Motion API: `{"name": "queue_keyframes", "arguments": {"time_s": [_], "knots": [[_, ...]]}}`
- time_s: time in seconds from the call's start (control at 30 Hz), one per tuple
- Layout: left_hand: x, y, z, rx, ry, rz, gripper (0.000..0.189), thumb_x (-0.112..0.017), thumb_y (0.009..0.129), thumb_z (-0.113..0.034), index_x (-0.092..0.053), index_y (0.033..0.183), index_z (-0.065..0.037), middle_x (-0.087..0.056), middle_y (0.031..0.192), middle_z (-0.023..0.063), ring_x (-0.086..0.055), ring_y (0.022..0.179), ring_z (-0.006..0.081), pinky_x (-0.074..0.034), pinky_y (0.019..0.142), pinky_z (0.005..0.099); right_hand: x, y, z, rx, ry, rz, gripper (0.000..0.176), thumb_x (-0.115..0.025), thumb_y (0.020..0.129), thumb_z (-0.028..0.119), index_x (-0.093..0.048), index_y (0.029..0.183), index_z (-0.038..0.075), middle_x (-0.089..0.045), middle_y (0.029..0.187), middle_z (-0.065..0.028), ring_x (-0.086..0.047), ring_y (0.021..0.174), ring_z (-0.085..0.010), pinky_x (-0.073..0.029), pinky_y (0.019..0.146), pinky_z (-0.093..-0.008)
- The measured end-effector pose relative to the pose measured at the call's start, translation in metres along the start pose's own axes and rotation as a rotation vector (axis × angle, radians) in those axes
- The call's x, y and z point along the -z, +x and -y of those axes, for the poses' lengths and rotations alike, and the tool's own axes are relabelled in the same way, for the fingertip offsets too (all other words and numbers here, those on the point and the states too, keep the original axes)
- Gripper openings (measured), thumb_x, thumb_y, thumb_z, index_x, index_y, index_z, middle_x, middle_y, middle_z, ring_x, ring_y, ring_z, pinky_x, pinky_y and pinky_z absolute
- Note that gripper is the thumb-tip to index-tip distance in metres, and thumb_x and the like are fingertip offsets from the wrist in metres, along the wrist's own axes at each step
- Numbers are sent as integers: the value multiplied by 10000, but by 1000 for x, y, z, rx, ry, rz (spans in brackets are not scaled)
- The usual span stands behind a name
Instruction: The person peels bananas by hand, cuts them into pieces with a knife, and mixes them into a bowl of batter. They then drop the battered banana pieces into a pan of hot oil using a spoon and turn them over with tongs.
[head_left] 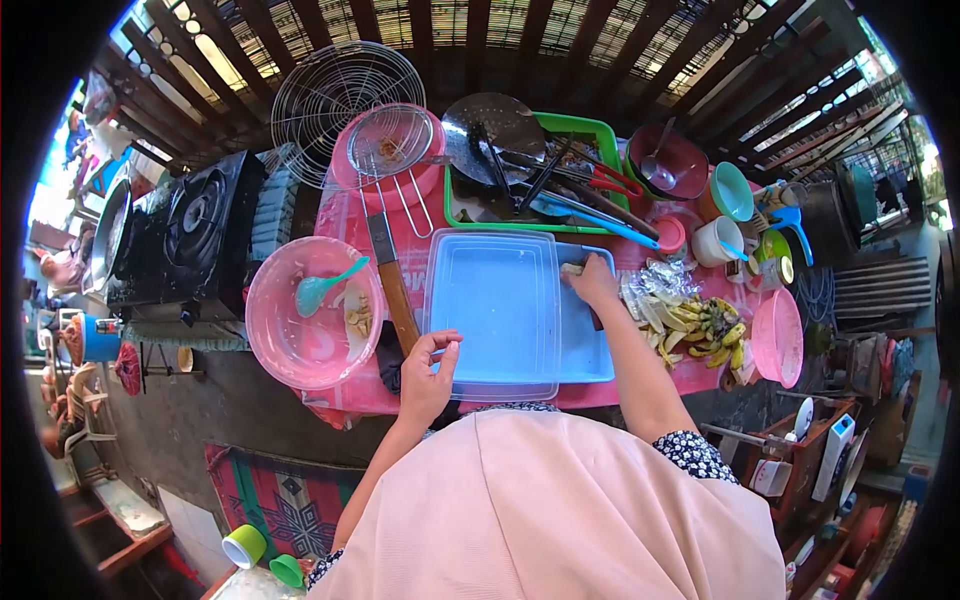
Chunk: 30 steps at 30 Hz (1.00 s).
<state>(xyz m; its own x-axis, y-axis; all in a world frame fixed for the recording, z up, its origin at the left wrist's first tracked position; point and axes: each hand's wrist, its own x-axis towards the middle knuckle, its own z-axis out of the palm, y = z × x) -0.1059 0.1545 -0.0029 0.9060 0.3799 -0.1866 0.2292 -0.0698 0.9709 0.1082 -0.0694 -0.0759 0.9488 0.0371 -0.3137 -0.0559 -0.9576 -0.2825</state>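
The right grip (595, 281) pinches a pale piece (571, 270), a blue tray (588, 354) beneath it, while the left grip (428, 378), loosely parted, hangs beside an offset clear lid (494, 312) that a nudge might slide.

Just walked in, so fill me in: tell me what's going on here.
The left hand is by the near left corner of a clear lid, which lies over the left part of a blue tray. The right hand is over the uncovered right part, at something pale, too small to tell. Bananas lie to the right; a pink bowl with a ladle stands to the left.
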Motion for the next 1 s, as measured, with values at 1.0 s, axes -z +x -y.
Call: {"name": "queue_keyframes", "arguments": {"time_s": [1.0], "knots": [[108,11,3,363,-1094,141,422,-299,934,-313,-345,1270,-63,-490,1172,122,-519,1042,212,-406,928,347,25,-131,247,1131,313,639,412,-673,699,193,-520,1018,-18,-585,851,-171,-591,713,-255,-455,665,-317]]}}
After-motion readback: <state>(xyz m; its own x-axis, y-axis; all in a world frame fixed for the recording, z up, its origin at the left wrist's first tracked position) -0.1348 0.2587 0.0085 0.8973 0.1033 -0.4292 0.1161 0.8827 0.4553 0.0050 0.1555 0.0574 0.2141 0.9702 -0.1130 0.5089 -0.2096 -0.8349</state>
